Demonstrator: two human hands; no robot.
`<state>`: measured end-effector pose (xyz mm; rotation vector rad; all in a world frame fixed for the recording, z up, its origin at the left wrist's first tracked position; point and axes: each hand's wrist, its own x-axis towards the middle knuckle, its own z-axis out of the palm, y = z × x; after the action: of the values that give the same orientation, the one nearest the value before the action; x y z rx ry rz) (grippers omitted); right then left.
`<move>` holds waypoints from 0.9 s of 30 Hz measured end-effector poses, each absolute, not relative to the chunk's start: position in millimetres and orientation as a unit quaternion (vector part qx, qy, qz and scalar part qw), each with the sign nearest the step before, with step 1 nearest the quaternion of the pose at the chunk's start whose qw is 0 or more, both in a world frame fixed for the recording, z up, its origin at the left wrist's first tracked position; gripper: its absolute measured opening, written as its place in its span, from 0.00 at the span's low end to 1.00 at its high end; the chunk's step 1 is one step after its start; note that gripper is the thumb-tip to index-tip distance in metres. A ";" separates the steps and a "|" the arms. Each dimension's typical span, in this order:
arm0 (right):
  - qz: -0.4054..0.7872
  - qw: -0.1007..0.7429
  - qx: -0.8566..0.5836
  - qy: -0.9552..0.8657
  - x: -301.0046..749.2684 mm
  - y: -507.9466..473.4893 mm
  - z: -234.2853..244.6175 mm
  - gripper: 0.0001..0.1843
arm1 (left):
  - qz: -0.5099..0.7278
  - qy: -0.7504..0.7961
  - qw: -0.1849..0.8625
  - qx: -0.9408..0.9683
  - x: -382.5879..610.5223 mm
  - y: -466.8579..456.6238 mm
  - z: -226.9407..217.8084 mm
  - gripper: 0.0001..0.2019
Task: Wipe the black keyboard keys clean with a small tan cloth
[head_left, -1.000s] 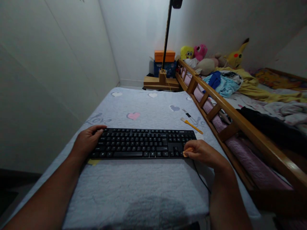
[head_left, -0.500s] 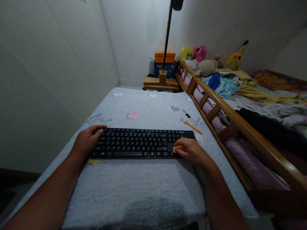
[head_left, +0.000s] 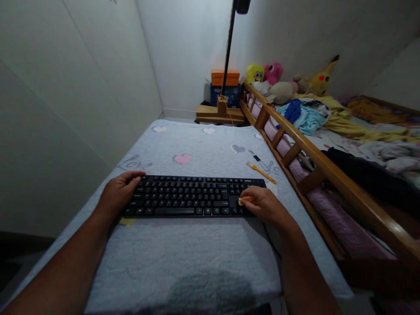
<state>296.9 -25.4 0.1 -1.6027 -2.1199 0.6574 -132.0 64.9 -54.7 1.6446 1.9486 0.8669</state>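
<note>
A black keyboard (head_left: pixel 193 196) lies across a grey quilted cover with heart prints (head_left: pixel 183 258). My left hand (head_left: pixel 117 194) rests on the keyboard's left end, fingers curled over its edge, holding it. My right hand (head_left: pixel 262 204) sits over the keyboard's right end, above the number pad. Its fingers pinch a small orange object (head_left: pixel 244 200) against the keys. I cannot make out what that object is.
An orange-handled brush (head_left: pixel 261 172) and a small dark tool (head_left: pixel 257 158) lie on the cover beyond the keyboard's right end. A wooden bed rail (head_left: pixel 315 159) runs along the right, with clothes and plush toys (head_left: pixel 278 78) behind. A pole on a wooden base (head_left: pixel 220 111) stands at the far end.
My right hand moved left from the keyboard's right corner onto the number pad, carrying the small orange object. My left hand stayed in place.
</note>
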 end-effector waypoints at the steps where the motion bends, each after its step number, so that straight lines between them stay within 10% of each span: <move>1: 0.237 0.198 -0.571 -0.760 295.7 -25.1 -0.2 0.06 | 0.313 0.706 0.220 0.595 -131.8 64.6 -54.1 0.25; 27: 0.199 0.198 -0.626 -0.727 312.4 -3.9 18.8 0.06 | 0.316 0.704 0.227 0.594 -127.9 61.6 -48.0 0.26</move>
<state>312.4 -3.9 18.8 -1.7528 -2.0348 0.5574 -127.9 61.6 -48.0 1.6367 1.9404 0.8715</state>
